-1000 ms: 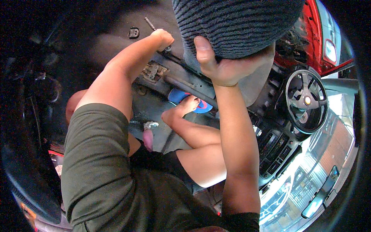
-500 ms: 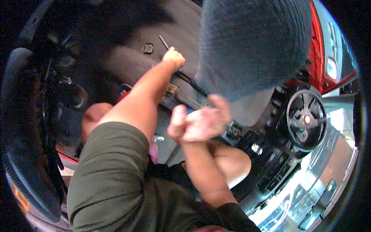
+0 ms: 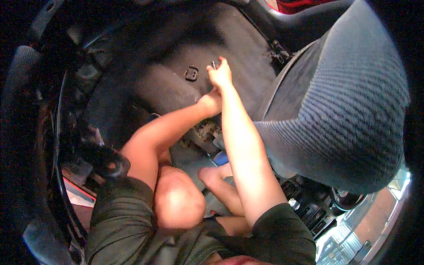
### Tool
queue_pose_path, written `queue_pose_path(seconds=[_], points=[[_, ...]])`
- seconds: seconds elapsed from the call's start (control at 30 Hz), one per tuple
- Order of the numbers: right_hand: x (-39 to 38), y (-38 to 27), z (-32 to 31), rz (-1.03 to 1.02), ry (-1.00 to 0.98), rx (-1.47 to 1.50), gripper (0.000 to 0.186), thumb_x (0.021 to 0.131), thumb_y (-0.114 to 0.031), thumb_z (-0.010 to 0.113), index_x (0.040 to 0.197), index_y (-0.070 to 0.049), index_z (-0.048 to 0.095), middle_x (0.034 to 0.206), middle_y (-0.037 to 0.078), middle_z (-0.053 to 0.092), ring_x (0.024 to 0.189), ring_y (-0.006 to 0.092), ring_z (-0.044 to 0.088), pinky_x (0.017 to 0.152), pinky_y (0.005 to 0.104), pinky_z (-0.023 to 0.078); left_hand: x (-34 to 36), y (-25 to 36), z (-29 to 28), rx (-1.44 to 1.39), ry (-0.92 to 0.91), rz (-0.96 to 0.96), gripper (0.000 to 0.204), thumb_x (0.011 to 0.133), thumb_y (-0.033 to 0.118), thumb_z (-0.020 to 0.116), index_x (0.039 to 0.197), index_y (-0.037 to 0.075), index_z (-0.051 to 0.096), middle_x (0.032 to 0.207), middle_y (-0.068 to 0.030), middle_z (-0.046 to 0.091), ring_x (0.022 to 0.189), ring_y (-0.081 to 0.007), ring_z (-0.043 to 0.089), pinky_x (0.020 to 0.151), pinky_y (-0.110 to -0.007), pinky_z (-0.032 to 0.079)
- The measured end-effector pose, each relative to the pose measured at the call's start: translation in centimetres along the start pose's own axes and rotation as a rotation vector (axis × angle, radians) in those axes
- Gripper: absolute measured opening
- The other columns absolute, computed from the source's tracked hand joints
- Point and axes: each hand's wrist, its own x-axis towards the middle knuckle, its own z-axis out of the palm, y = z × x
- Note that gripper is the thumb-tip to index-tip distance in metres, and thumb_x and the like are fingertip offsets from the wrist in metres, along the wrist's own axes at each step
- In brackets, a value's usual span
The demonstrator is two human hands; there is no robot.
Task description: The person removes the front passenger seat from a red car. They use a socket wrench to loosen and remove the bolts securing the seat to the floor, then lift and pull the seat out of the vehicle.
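My right hand (image 3: 220, 73) is closed around a slim metal tool (image 3: 214, 65), its tip showing between thumb and fingers. My left hand (image 3: 209, 102) is closed just below it at the same tool, its fingertips partly hidden behind my right forearm. A small black bracket (image 3: 191, 73) lies on the dark floor covering (image 3: 172, 84) left of my hands. Below them, a grimy metal fitting (image 3: 206, 130) is partly hidden by my arms.
A grey ribbed seat (image 3: 344, 115) fills the right side. The steering wheel (image 3: 346, 201) and windscreen (image 3: 373, 223) show at lower right, a dark door frame (image 3: 59, 145) at left. My bent legs and a blue sandal (image 3: 221, 158) are below my arms.
My right hand has left the seat, swung across beneath it and up onto the tool beside my left hand. The view has shifted, showing more of the seat's side and rear floor.
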Motion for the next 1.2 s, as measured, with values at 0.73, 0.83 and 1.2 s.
queue_pose_path(seconds=[0.73, 0.83, 1.2], points=[[-6.5, 6.9, -0.4, 0.454, 0.148, 0.066, 0.029, 0.1, -0.021, 0.063, 0.123, -0.003, 0.068, 0.114, 0.024, 0.074, 0.109, 0.0432, 0.071, 0.095, 0.0518, 0.053, 10.8, -6.9, -3.5, -1.876, -0.207, -0.764, 0.04, 0.107, 0.04, 0.06, 0.127, 0.005, 0.063, 0.109, -0.0098, 0.07, 0.09, -0.0188, 0.07, 0.076, -0.037, 0.058], [-4.7, 8.9, -0.9, 0.457, 0.175, 0.132, 0.026, 0.101, -0.023, 0.067, 0.116, -0.002, 0.074, 0.111, 0.021, 0.076, 0.105, 0.033, 0.073, 0.091, 0.0476, 0.053, 11.3, -5.4, -4.2, -2.15, -0.254, -0.634, 0.04, 0.109, 0.036, 0.058, 0.137, 0.008, 0.053, 0.113, -0.0109, 0.068, 0.089, -0.0223, 0.071, 0.072, -0.038, 0.059], [-5.7, 6.1, -1.3, 0.792, 0.358, 0.129, 0.045, 0.094, -0.039, 0.065, 0.094, 0.004, 0.079, 0.091, 0.027, 0.076, 0.089, 0.0458, 0.075, 0.081, 0.0528, 0.056, 13.7, -3.8, -5.4, -2.106, -0.242, -0.614, 0.025, 0.108, 0.029, 0.058, 0.128, 0.013, 0.06, 0.086, -0.0001, 0.058, 0.068, -0.0122, 0.055, 0.054, -0.03, 0.049]])
